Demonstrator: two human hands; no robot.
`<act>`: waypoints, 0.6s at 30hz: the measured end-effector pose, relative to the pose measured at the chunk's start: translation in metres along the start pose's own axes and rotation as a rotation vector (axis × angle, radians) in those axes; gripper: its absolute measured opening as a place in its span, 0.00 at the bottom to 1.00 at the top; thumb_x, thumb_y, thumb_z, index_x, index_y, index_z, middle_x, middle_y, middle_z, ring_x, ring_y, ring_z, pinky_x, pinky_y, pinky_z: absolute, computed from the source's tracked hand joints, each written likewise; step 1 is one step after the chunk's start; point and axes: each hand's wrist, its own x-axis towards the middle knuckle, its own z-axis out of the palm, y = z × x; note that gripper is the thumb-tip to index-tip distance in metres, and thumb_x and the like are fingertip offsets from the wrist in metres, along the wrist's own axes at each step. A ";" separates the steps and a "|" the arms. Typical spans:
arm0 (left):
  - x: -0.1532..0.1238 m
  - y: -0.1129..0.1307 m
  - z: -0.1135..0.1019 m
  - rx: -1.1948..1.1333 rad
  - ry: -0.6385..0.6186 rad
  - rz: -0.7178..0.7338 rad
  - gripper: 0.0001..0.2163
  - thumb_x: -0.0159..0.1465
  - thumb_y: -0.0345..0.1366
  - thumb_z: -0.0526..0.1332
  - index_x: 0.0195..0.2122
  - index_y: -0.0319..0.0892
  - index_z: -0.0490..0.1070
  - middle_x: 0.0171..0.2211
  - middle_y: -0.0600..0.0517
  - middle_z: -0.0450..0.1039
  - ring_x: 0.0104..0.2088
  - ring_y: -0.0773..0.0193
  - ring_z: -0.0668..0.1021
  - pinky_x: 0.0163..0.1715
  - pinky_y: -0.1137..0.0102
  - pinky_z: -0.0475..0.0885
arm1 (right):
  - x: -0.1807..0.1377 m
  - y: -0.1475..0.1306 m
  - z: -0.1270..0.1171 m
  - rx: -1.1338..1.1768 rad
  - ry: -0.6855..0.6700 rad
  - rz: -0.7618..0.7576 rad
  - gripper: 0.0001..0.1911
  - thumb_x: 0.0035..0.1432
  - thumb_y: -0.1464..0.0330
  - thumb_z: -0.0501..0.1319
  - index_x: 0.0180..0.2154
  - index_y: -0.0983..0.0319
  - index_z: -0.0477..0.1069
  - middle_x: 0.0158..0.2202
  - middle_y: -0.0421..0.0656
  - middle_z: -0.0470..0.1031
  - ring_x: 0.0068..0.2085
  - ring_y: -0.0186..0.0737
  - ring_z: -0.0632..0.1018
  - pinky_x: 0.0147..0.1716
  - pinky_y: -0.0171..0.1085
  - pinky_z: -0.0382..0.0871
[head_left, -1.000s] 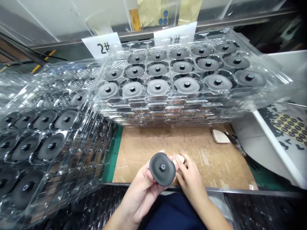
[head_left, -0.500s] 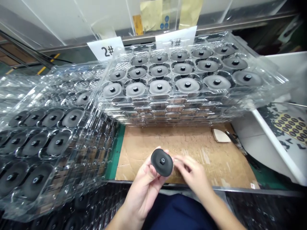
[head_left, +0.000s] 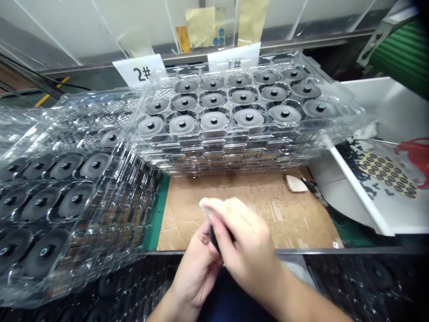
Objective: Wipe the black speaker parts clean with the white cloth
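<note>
My left hand (head_left: 197,264) holds a black oval disc (head_left: 214,237) low over the front edge of a cardboard sheet (head_left: 295,223). Only a sliver of the disc shows. My right hand (head_left: 246,243) lies over the disc and covers it, fingers curled and blurred by motion. A pale bit (head_left: 204,205) shows at its fingertips; I cannot make out what it is.
A stack of clear blister trays (head_left: 234,147) filled with grey discs stands behind the cardboard, under a "2#" label (head_left: 139,71). More trays of black discs (head_left: 67,197) sit at the left. A white tray (head_left: 375,210) with a sheet of small dark stickers (head_left: 389,172) lies at the right.
My right hand has moved left and come down over the disc, hiding most of it. My left hand has turned the disc slightly and lowered it.
</note>
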 end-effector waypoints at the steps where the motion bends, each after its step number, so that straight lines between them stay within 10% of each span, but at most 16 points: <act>1: -0.001 0.001 -0.001 0.003 -0.006 -0.008 0.21 0.51 0.33 0.67 0.48 0.44 0.69 0.37 0.48 0.76 0.40 0.60 0.77 0.40 0.72 0.71 | -0.003 0.000 -0.001 0.035 -0.048 -0.002 0.13 0.59 0.74 0.51 0.45 0.63 0.68 0.36 0.43 0.73 0.37 0.35 0.73 0.39 0.34 0.68; 4: -0.002 0.003 -0.003 -0.008 -0.002 -0.015 0.22 0.48 0.35 0.68 0.46 0.46 0.71 0.40 0.49 0.75 0.39 0.61 0.77 0.40 0.72 0.71 | -0.007 -0.002 -0.005 0.142 -0.293 0.107 0.11 0.58 0.76 0.54 0.39 0.59 0.71 0.34 0.38 0.73 0.34 0.30 0.73 0.34 0.28 0.68; 9: -0.004 0.001 0.004 0.015 0.027 -0.029 0.19 0.49 0.34 0.68 0.44 0.44 0.72 0.32 0.52 0.77 0.33 0.65 0.77 0.40 0.72 0.72 | 0.000 -0.003 -0.003 0.010 -0.034 0.028 0.13 0.59 0.75 0.51 0.43 0.62 0.69 0.35 0.43 0.73 0.38 0.35 0.73 0.40 0.34 0.67; 14: -0.009 0.012 0.006 -0.040 -0.026 -0.077 0.19 0.44 0.29 0.70 0.40 0.45 0.74 0.39 0.51 0.77 0.38 0.64 0.78 0.38 0.75 0.73 | -0.019 -0.004 -0.022 0.101 -0.304 0.053 0.11 0.58 0.76 0.54 0.40 0.61 0.70 0.33 0.40 0.73 0.33 0.30 0.73 0.33 0.28 0.67; 18: -0.008 0.012 0.009 -0.108 -0.084 -0.135 0.23 0.44 0.27 0.70 0.43 0.46 0.73 0.41 0.52 0.77 0.39 0.66 0.77 0.40 0.77 0.71 | -0.027 -0.001 -0.037 -0.163 -0.196 0.080 0.12 0.57 0.77 0.53 0.41 0.61 0.70 0.28 0.41 0.71 0.29 0.34 0.70 0.29 0.33 0.64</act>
